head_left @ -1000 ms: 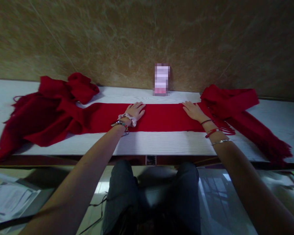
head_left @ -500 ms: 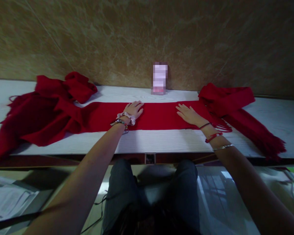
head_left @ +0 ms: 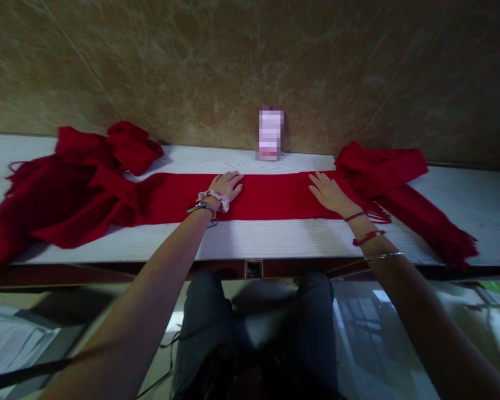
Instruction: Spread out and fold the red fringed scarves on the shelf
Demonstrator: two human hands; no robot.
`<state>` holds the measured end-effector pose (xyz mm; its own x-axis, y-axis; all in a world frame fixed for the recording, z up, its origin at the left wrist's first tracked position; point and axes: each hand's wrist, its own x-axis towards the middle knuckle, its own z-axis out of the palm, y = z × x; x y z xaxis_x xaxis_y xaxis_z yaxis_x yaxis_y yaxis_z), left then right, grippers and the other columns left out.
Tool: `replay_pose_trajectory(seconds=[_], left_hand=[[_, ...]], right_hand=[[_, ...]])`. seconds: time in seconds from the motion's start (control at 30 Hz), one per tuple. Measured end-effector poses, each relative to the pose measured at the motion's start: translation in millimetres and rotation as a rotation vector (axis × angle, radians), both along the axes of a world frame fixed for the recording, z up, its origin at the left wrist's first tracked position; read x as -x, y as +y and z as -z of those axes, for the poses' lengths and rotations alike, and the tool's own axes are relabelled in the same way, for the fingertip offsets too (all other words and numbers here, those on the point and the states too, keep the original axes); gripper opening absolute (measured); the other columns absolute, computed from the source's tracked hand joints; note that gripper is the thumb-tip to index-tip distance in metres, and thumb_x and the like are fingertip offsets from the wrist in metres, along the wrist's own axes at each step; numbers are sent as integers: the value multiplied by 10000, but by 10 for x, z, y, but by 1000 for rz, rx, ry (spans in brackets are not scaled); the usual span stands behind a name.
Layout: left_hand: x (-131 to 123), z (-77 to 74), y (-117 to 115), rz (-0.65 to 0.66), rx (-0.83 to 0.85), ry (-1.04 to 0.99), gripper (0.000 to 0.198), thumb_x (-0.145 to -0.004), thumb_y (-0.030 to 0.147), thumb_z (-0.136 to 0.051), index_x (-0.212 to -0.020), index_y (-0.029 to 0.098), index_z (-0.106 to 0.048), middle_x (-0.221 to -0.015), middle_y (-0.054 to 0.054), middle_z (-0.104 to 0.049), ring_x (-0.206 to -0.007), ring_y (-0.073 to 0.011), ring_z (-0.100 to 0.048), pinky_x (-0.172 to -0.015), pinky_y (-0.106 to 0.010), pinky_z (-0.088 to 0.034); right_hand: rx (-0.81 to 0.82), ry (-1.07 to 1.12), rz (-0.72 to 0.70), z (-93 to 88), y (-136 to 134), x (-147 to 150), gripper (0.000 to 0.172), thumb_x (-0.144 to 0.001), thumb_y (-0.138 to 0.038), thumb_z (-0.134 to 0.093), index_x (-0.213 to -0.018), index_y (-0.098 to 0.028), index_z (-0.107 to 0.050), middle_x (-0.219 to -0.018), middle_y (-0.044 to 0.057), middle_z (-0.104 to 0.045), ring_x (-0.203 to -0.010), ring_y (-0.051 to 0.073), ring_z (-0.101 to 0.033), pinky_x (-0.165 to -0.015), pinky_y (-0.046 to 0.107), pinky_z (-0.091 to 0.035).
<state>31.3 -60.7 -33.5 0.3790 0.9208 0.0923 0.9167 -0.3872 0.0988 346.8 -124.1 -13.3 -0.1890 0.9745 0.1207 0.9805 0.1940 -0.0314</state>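
A red scarf (head_left: 270,197) stretches from left to right across a white wood-grain table (head_left: 270,239). Its middle lies as a flat strip, while both ends are bunched up and show fringes. Flat on the strip, left of the middle, rests my left hand (head_left: 228,186), fingers extended. Toward the right end of the strip my right hand (head_left: 329,193) also lies palm down with its fingers spread, close to the bunched right part of the scarf. Neither hand grips the fabric.
Behind the strip, a blurred-out white and pink upright object (head_left: 270,133) stands against the brown marbled wall (head_left: 233,66). Papers (head_left: 12,344) lie low at the left. A dark cable (head_left: 173,350) runs over the floor near my legs.
My right hand has slid a little to the right along the scarf strip. My left hand stays in its place on the fabric.
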Motion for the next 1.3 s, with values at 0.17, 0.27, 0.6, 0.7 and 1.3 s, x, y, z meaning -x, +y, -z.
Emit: replay_pose_trajectory(seconds=[0.17,0.27,0.6,0.7,1.3], left_hand=[[14,34,15,4,-24,-11,438,-887,326,-318,-1308,243,-407,-1382,-8,-369,-1276,-162,-313,-1052,-351,-237],[15,34,13,-2,-24,-6,437,-883,320,-323,-1307,254,-406,-1385,1,-363,-1277,-163,-312,-1052,-357,-238],[4,22,-1,6,-15,-7,447,-888,311,-313,-1317,222,-398,-1389,-18,-357,-1283,-178,-299,-1060,-373,-223],[-7,8,-15,7,2,11,445,-893,317,-307,-1321,227,-389,-1396,-16,-346,-1289,-176,-288,-1060,-367,-223],[323,-160,387,211,103,132,477,-860,373,-388,-1299,187,-411,-1357,-61,-391,-1226,-213,-364,-1007,-323,-305]], right_hand=[[-4,-38,-243,109,-134,547,500,-908,-377,-237,-1349,-169,-345,-1427,113,-298,-1303,263,-258,-1018,493,-255],[-18,-86,-224,178,-196,595,484,-911,-342,-233,-1337,-154,-369,-1402,123,-345,-1286,256,-297,-1023,489,-246],[-6,-57,61,146,-301,-178,473,-903,-337,-248,-1341,-191,-353,-1415,104,-325,-1281,280,-301,-983,524,-298],[-33,-27,133,129,-323,-242,484,-889,-311,-281,-1320,-112,-381,-1380,162,-367,-1268,292,-324,-989,513,-301],[39,-116,-532,-167,-451,1603,286,-839,-110,-441,-1085,-123,-584,-1057,113,-626,-966,192,-552,-792,298,-430]])
